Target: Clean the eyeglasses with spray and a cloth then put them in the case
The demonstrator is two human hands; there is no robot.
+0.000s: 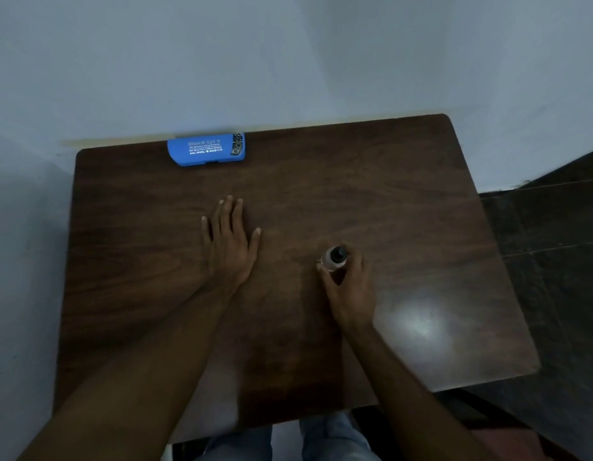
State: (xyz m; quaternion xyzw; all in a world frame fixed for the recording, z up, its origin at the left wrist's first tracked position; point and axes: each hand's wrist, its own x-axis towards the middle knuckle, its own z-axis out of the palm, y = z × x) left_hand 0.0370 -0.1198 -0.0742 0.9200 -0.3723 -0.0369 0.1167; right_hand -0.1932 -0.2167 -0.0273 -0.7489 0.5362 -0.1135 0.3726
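1. Eyeglasses: not visible anywhere rn, same w/ the cloth. The blue case [206, 149] sits shut at the far edge of the surface [355, 181], right by the wall. My guess is the specs are inside, but can't confirm.
2. Spray bottle [335, 259] stands upright mid-right on the surface, well apart from the case. It's small and clear w/ a dark top.
3. Hands: right hand [350, 287] has its fingers curled round the bottle's lower body. Left hand [230, 244] lies flat, palm down, fingers straight and a bit spread, holding nothing. It's roughly btwn bottle and case.
4. What could go wrong imo:
   - The bottle looks tiny and prob light, so a sloppy lift or a bump tips it.
   - Can't tell which way the nozzle faces, so a blind press could mist the surface or wall instead of a lens.
   - Opened one-handed, the case might skid along the wall.
   - No cloth in sight = wet lenses w/ nothing to wipe them.
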